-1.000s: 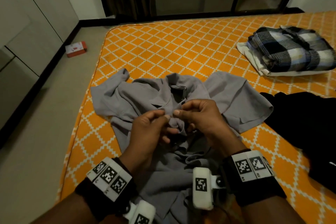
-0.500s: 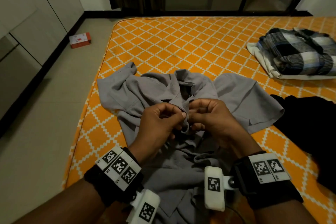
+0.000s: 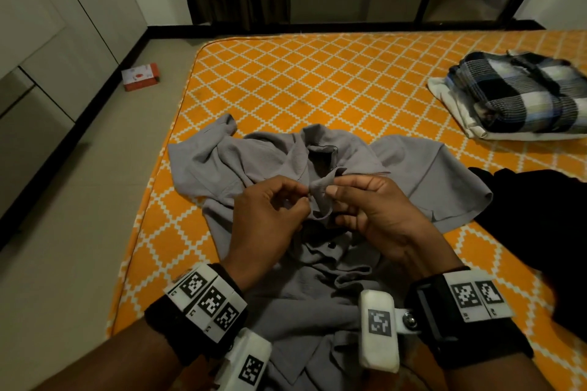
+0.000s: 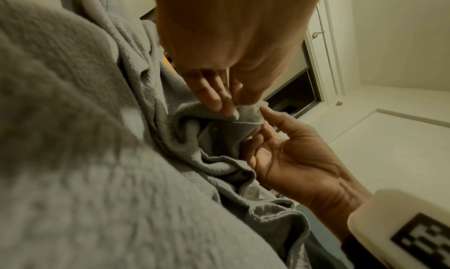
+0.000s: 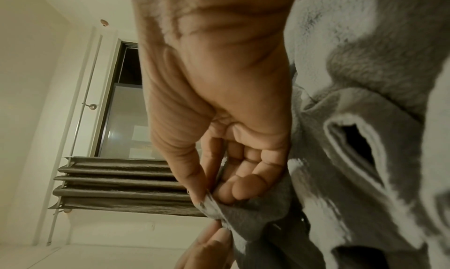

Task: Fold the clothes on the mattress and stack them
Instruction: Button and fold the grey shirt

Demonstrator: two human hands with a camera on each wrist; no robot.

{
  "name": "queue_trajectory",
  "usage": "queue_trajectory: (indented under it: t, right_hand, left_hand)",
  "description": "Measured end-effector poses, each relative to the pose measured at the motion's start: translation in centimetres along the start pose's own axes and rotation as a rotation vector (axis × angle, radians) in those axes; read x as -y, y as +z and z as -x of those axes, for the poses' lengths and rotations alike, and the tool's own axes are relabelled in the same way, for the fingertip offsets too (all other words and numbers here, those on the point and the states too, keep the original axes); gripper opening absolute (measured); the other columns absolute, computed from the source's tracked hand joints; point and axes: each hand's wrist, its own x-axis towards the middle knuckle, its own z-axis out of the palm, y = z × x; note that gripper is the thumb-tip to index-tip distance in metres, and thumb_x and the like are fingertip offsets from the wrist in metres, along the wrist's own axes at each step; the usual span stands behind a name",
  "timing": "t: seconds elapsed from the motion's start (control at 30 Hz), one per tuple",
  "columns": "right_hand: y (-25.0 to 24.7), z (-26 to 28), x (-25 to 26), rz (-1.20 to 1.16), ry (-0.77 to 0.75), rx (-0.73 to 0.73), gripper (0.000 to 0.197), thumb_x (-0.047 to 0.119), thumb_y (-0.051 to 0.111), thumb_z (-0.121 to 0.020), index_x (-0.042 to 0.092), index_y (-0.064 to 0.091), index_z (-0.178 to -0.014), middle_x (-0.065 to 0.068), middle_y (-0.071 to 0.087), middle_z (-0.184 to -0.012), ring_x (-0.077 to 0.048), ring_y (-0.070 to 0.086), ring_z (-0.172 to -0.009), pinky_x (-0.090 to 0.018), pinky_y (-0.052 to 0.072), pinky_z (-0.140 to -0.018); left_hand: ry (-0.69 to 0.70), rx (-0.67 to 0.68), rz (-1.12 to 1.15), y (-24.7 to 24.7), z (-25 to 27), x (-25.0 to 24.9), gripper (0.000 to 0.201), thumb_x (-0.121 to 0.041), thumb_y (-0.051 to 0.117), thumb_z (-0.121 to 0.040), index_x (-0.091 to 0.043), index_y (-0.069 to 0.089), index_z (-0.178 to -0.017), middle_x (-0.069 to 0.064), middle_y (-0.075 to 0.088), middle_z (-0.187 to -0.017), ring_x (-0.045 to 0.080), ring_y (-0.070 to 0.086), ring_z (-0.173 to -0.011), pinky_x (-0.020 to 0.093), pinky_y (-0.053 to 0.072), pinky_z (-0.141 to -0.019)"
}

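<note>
A crumpled grey shirt (image 3: pixel 324 168) lies spread on the near part of an orange mattress (image 3: pixel 317 79). The person's left hand (image 3: pixel 266 219) and right hand (image 3: pixel 378 213) meet just above it, each pinching the same raised fold of the shirt's front between thumb and fingers (image 5: pixel 241 192). A folded stack (image 3: pixel 521 98) sits far right, a black garment (image 3: pixel 540 216) nearer.

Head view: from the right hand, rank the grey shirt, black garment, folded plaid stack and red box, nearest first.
1. Grey shirt, pinched by the right hand.
2. Black garment, to its right.
3. Folded plaid stack, far right.
4. Red box, on the floor, far left.
</note>
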Motion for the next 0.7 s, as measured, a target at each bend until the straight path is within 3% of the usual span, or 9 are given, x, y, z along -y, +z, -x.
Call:
queue_trajectory:
  t: [0.27,0.4,0.53,0.6,0.7]
  right_hand:
    - [-0.07,-0.46,-0.16,0.014,0.051,-0.032,0.007,0.007,0.067,-0.097,0.011,0.069,-0.102,-0.008,0.074,-0.083,-0.017,0.065,-0.068,-0.023,0.05,-0.055]
    - [0.01,-0.19,-0.1,-0.017,0.055,-0.017,0.013,0.002,0.067,-0.095,0.011,0.074,-0.102,-0.007,0.077,-0.085,-0.015,0.067,-0.068,-0.024,0.051,-0.061]
    - [-0.03,0.15,0.06,0.007,0.025,0.022,0.024,-0.002,0.074,-0.087,0.005,0.076,-0.11,-0.014,0.079,-0.102,-0.022,0.075,-0.083,-0.029,0.056,-0.07]
    - [0.15,0.09,-0.06,0.018,-0.006,-0.036,0.02,-0.003,0.077,-0.084,0.0,0.076,-0.104,-0.015,0.079,-0.096,-0.023,0.074,-0.078,-0.025,0.057,-0.062]
    - [0.24,-0.19,-0.52,0.149,-0.157,-0.171,0.012,-0.003,0.083,-0.08,0.007,0.076,-0.084,-0.01,0.077,-0.078,-0.022,0.071,-0.068,-0.024,0.055,-0.055]
  left_hand:
    - [0.058,0.008,-0.004,0.18,-0.05,0.19,0.014,-0.013,0.079,-0.089,-0.024,0.079,-0.097,-0.014,0.074,-0.081,0.007,0.071,-0.072,0.023,0.058,-0.067]
    - [0.056,-0.011,0.01,0.28,0.06,-0.03,0.012,-0.012,0.081,-0.088,-0.022,0.077,-0.093,-0.012,0.075,-0.082,0.006,0.07,-0.071,0.018,0.055,-0.065]
    - [0.069,-0.037,0.016,0.21,-0.01,0.02,0.01,-0.012,0.081,-0.088,-0.019,0.078,-0.094,-0.012,0.075,-0.082,0.005,0.07,-0.073,0.017,0.055,-0.067]
    - [0.079,-0.04,0.007,0.22,0.06,-0.06,0.011,-0.013,0.082,-0.087,-0.022,0.078,-0.093,-0.013,0.074,-0.082,0.005,0.07,-0.074,0.017,0.056,-0.067]
    - [0.089,-0.032,-0.013,0.43,0.26,-0.14,0.013,-0.013,0.081,-0.087,-0.025,0.078,-0.09,-0.015,0.074,-0.079,0.006,0.071,-0.073,0.018,0.056,-0.067]
